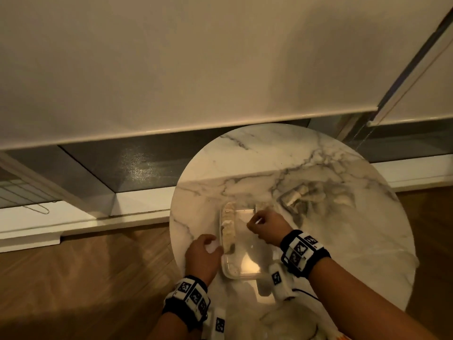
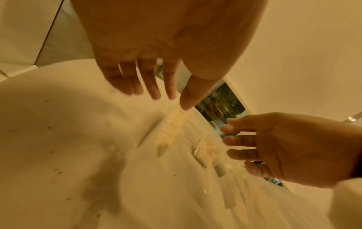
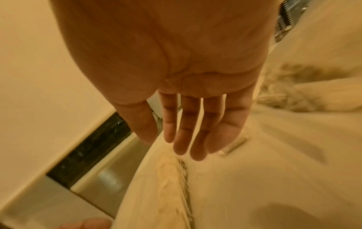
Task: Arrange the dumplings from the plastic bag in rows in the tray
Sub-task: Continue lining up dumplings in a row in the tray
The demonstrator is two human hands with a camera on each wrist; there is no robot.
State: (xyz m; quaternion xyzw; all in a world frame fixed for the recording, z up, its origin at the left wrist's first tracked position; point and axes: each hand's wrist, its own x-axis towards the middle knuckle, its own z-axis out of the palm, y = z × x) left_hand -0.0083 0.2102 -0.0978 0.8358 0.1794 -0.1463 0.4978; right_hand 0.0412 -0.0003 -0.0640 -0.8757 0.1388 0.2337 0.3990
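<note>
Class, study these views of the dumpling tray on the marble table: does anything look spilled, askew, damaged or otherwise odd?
Nothing stands out. One row of dumplings lies neatly along the left wall of the clear tray; the plastic bag sits behind it to the right. The left hand and right hand are empty.

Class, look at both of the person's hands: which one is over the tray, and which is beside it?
The right hand is over the clear tray, empty, fingers straight. The left hand lies on the table beside the tray's left rim, next to the row of dumplings.
</note>
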